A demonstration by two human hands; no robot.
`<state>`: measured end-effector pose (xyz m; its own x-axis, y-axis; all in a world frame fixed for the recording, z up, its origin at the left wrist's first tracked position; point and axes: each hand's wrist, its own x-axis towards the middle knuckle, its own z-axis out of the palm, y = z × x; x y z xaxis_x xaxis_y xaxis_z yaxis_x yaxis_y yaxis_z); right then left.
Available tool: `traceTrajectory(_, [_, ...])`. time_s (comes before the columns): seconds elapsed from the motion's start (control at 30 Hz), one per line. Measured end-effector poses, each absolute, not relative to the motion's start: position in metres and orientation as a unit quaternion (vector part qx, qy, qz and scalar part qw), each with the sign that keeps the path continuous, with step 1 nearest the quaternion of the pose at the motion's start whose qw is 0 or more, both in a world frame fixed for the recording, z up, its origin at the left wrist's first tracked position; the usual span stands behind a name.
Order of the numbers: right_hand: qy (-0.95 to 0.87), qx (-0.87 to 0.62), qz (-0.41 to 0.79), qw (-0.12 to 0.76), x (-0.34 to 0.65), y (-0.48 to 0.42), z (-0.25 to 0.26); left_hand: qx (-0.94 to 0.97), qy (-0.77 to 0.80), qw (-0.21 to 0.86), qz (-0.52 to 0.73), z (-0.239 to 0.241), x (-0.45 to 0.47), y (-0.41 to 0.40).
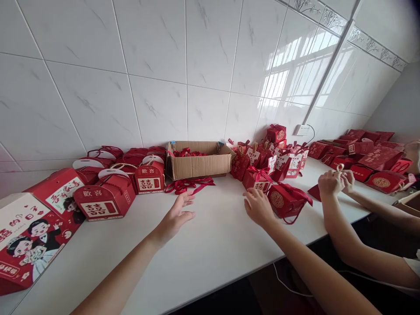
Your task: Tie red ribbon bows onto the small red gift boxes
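Observation:
My left hand [175, 216] hovers over the white table with its fingers spread, holding nothing. Just beyond it lies a loose heap of red ribbon [183, 187] in front of the cardboard carton [201, 167]. My right hand [259, 206] is open too, fingers apart and a little bent. It is right in front of a red gift box with a ribbon bow [253, 176]; whether they touch I cannot tell. Close by on its right is another red gift box [284, 200], with a gold round emblem and a trailing ribbon.
Red handled boxes [100, 203] and a large printed box [39, 245] stand on the left. Small red gift bags [252, 155] cluster by the tiled wall. Another person's hands [333, 181] hold a thin cord at right, near more red boxes [382, 159].

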<state>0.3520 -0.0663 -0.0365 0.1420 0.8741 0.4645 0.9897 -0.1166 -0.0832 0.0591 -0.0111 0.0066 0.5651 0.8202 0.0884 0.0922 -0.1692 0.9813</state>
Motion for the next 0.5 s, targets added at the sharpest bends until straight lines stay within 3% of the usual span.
traceTrajectory(0.13, [-0.637, -0.743, -0.050, 0.196, 0.348, -0.060, -0.071, 0.702, 0.326, 0.548, 0.316, -0.002, 0.060, -0.010])
traceTrajectory(0.27, [-0.622, -0.756, -0.025, 0.202, 0.353, -0.058, -0.080, 0.719, 0.283, 0.543, 0.329, -0.002, 0.063, -0.014])
traceTrajectory(0.5, [-0.637, -0.749, 0.001, 0.183, 0.358, -0.063, -0.084, 0.738, 0.371, 0.325, 0.460, 0.036, 0.022, -0.057])
